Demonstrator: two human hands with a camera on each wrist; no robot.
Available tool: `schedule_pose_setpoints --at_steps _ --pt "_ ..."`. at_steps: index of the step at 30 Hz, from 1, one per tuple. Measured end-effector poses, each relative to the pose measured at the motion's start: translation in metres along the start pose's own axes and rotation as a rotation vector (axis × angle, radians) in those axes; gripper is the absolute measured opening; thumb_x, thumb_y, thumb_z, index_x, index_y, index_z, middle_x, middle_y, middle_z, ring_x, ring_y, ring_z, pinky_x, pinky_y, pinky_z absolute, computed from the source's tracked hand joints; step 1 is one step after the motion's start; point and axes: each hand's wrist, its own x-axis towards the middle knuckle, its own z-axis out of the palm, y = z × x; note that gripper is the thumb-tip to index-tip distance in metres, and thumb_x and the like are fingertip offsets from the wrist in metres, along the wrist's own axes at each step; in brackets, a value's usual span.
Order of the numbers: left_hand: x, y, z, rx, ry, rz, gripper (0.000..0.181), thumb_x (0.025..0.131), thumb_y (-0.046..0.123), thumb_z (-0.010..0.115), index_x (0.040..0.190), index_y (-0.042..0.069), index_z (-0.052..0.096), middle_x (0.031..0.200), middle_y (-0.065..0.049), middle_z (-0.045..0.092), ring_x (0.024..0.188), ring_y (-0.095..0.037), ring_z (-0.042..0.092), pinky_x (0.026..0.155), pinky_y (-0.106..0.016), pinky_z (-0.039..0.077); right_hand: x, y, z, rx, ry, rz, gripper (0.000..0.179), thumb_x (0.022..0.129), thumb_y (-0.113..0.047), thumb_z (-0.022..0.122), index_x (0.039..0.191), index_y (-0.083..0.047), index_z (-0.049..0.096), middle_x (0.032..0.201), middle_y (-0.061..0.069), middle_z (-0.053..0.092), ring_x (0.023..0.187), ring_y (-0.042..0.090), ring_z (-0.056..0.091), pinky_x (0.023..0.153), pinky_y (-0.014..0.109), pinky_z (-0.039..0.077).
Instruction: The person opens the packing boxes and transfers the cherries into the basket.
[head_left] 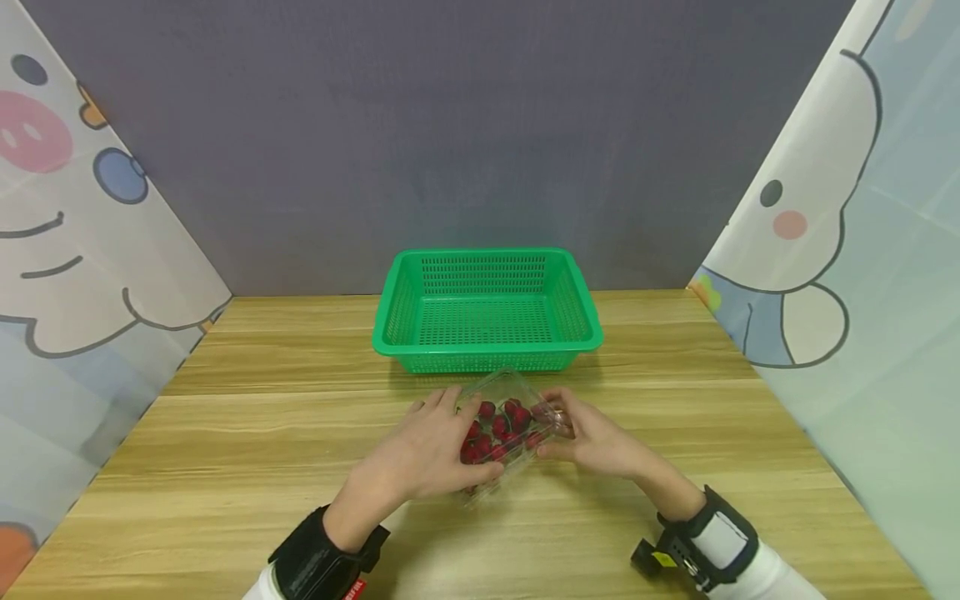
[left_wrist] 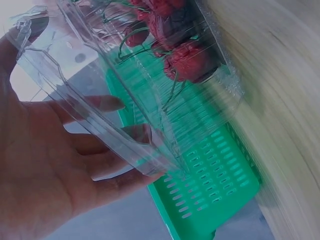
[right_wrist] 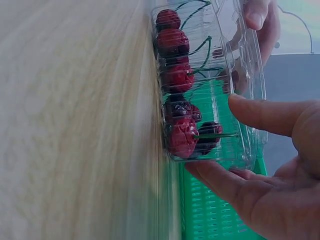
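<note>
A clear plastic clamshell box (head_left: 504, 382) with dark red cherries (head_left: 501, 427) in it lies slantwise between both hands, low over the table. My left hand (head_left: 412, 457) holds it from the left, thumb at the near edge and fingers along the far side. In the left wrist view these fingers (left_wrist: 117, 187) curl at the lid's rim. My right hand (head_left: 596, 440) grips the right end. Its thumb (right_wrist: 265, 114) presses the upper rim in the right wrist view, with the fingers at the bottom corner. Green stems stick up from the cherries (right_wrist: 176, 77).
A green perforated plastic basket (head_left: 487, 347) stands just beyond the box, against the grey back panel (head_left: 480, 150), with nothing inside. The wood-grain table (head_left: 225, 442) spreads to both sides. Cartoon-printed panels (head_left: 82, 275) flank it left and right.
</note>
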Motion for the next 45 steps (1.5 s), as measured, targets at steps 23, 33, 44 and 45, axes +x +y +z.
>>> schedule_pose_setpoints --at_steps 23,33,44,45 --pt "-0.0011 0.0 -0.001 -0.021 0.016 0.008 0.092 0.083 0.076 0.052 0.146 0.009 0.048 0.146 -0.02 0.038 0.135 -0.039 0.037 0.104 -0.053 0.033 0.0003 0.0006 -0.0029 0.037 0.011 0.029 0.039 0.084 0.004 0.075 0.111 0.008 0.049 0.125 0.023 0.053 0.111 0.035 0.059 0.086 0.031 0.051" --pt "-0.0024 0.0004 -0.0023 -0.019 0.045 0.024 0.088 0.084 0.074 0.053 0.142 0.009 0.052 0.14 -0.019 0.044 0.132 -0.038 0.042 0.099 -0.053 0.038 0.0012 0.0027 -0.0043 0.021 0.002 0.09 0.061 0.083 0.001 0.076 0.13 0.009 0.039 0.131 0.02 0.049 0.108 0.03 0.057 0.081 0.029 0.051" --pt "-0.0037 0.0002 -0.0076 -0.078 0.006 0.006 0.082 0.085 0.075 0.051 0.141 0.014 0.053 0.134 -0.013 0.05 0.128 -0.038 0.046 0.1 -0.05 0.038 0.0015 0.0023 -0.0058 0.127 -0.021 0.06 0.078 0.08 0.01 0.075 0.139 0.017 0.024 0.135 0.029 0.045 0.125 0.044 0.045 0.096 0.035 0.045" --pt "-0.0037 0.0001 -0.0081 -0.079 0.003 0.007 0.082 0.086 0.075 0.05 0.141 0.014 0.053 0.134 -0.012 0.051 0.127 -0.038 0.046 0.1 -0.05 0.038 0.0016 0.0023 -0.0058 0.131 -0.025 0.055 0.079 0.08 0.011 0.074 0.139 0.017 0.024 0.134 0.029 0.046 0.125 0.044 0.045 0.096 0.035 0.045"
